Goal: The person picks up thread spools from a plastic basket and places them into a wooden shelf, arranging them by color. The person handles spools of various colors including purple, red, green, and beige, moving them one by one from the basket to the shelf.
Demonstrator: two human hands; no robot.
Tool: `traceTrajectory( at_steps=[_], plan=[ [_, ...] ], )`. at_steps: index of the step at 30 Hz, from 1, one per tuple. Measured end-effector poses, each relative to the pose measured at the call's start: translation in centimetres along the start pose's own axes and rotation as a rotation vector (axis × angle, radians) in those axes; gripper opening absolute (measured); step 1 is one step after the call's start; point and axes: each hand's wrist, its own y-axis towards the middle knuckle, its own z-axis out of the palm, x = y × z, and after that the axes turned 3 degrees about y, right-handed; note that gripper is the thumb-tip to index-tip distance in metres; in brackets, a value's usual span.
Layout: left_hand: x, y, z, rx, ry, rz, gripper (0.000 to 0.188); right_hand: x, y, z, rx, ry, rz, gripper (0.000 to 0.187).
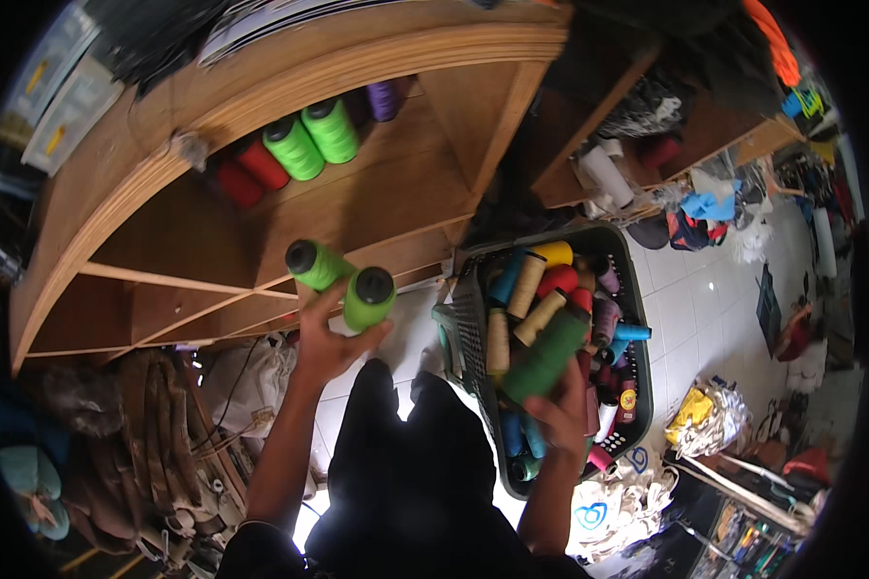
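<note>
My left hand (326,345) is closed around two lime green thread spools with black ends. The nearer lime spool (369,301) stands beside the farther one (321,266), both in front of the wooden shelf (406,183). My right hand (562,415) grips a dark green thread spool (548,359), tilted and slightly blurred, above a dark plastic basket (471,333). Many-coloured thread spools fill that basket, among them a tan spool (526,286) and a yellow one (551,253). My fingertips on the dark green spool are partly hidden.
On the shelf stand two bright green spools (311,140), red spools (253,174) and a purple spool (382,100). Right of the basket, a stuffed bag (710,420) lies on the white tiled floor (681,323). Brown material (150,434) is heaped at the left.
</note>
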Motion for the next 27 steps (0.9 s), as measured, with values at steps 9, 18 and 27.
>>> traceTrajectory(
  at_steps=[9, 18, 27],
  plan=[
    [2.3, 0.1, -1.2, -0.192, -0.001, -0.074, 0.045, -2.8, 19.9, 14.5, 0.239, -0.251, -0.558, 0.071],
    [2.8, -1.3, -1.6, -0.192, -0.071, -0.146, 0.045, -4.6, 29.6, 17.9, 0.085, -0.747, -0.882, 0.061],
    [2.2, -0.6, -1.1, -0.232, -0.089, -0.099, 0.045, -4.1, 29.7, 19.5, 0.136, -0.844, -0.755, 0.065]
  ],
)
